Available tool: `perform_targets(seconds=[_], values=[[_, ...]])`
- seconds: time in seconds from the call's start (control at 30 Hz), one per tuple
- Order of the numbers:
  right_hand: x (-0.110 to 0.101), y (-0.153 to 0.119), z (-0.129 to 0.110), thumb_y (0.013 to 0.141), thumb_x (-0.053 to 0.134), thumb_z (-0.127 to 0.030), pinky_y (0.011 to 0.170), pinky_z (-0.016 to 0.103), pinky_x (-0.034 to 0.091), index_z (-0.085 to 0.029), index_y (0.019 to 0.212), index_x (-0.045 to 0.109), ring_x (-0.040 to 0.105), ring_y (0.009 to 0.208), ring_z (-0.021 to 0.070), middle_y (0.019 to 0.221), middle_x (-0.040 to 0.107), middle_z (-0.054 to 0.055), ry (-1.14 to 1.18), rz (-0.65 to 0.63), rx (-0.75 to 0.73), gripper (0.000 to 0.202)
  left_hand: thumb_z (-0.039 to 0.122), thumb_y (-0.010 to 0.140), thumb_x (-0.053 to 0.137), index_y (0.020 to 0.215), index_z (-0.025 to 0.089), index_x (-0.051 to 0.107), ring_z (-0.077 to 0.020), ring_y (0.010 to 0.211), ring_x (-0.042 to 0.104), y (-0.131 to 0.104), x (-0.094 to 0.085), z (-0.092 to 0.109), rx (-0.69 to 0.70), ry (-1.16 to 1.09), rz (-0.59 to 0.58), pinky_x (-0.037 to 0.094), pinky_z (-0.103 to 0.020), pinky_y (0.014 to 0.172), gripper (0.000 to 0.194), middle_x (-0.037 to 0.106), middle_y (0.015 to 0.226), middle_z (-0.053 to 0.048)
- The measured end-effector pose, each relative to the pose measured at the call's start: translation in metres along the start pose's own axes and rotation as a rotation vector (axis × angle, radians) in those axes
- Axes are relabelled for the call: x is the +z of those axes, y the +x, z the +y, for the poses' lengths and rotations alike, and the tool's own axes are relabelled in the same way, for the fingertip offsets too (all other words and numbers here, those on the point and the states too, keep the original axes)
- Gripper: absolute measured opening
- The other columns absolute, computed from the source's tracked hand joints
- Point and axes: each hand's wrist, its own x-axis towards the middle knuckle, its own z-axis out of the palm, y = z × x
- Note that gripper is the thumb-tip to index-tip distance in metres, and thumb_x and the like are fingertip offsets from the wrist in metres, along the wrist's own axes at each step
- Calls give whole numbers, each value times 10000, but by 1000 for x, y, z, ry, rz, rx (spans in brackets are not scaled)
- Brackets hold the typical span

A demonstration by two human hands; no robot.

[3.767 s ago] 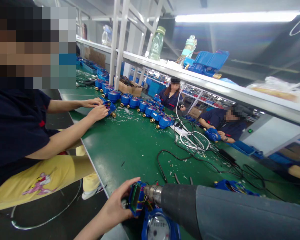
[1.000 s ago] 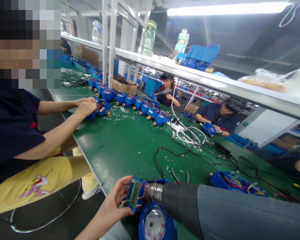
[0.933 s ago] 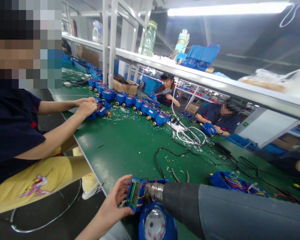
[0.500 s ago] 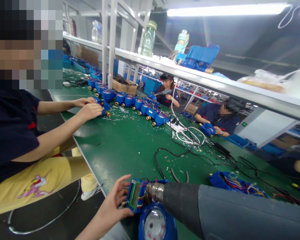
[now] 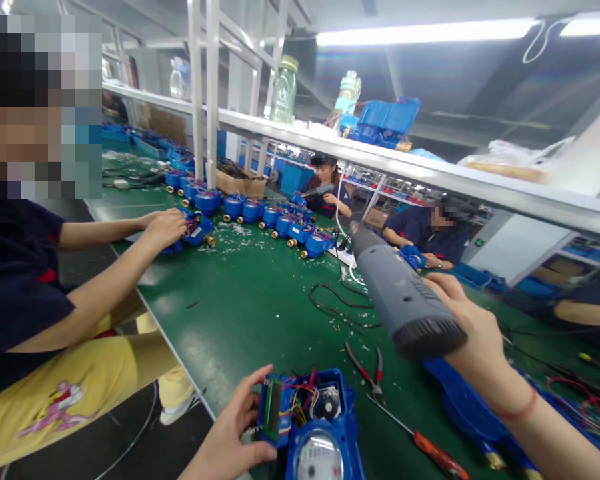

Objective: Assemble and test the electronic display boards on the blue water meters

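Note:
A blue meter [image 5: 347, 407] lies open at the bottom centre, with coloured wires and a round dial showing. My left hand [image 5: 237, 427] grips the edge of its small circuit box [image 5: 274, 410] between thumb and fingers. Raised over the table at the right, my right hand [image 5: 467, 327] is wrapped round a grey heat gun [image 5: 395, 287], whose nozzle points up and away from the meter. Red-handled pliers [image 5: 373, 373] and a screwdriver [image 5: 433, 453] with a red handle lie right of the meter.
At the left a person [image 5: 20, 280] handles another blue meter [image 5: 197, 230]. A row of meters [image 5: 253, 210] runs along the green table [image 5: 230, 293]. Black cables and a power strip [image 5: 343, 255] lie beyond. More blue meters [image 5: 473, 413] sit under my right arm. A shelf [image 5: 405, 160] spans above.
My right hand has come into view as the heat gun swung up and away from the meter. Its wires, the pliers and the screwdriver now show. My left hand still holds the box.

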Motion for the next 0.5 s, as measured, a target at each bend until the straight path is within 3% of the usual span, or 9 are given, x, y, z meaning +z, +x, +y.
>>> perform_targets(seconds=[0.1, 0.2, 0.37, 0.5], values=[[26, 30, -8, 909, 521, -190, 470, 255, 372, -176, 1163, 557, 613, 688, 150, 1256, 563, 88, -38, -4, 43, 257, 510, 500, 903, 1365, 286, 404, -338, 1148, 566, -1, 2, 2, 17, 10, 2, 429, -421, 981, 1023, 482, 1365, -121], [65, 51, -38, 921, 496, -197, 511, 260, 396, -193, 1174, 550, 620, 725, 149, 1240, 564, 81, 0, -81, -13, 258, 485, 479, 915, 1346, 276, 458, -335, 1105, 587, -2, 3, 3, 44, 38, 52, 445, -430, 969, 1002, 399, 1432, -135], [133, 48, -118, 944, 505, -172, 640, 258, 485, -150, 1095, 570, 589, 797, 144, 1101, 588, 67, 89, -302, -278, 166, 512, 454, 916, 1325, 249, 489, -350, 1081, 581, -5, 5, 2, 57, 56, 113, 518, -438, 876, 1005, 401, 1399, -161], [163, 41, -165, 968, 506, -221, 723, 311, 527, -142, 1143, 551, 586, 876, 162, 1123, 569, 71, 181, -411, -385, 197, 475, 460, 921, 1216, 243, 577, -357, 1185, 512, -8, 10, 4, 87, 116, 177, 508, -396, 893, 862, 414, 1364, -127]])
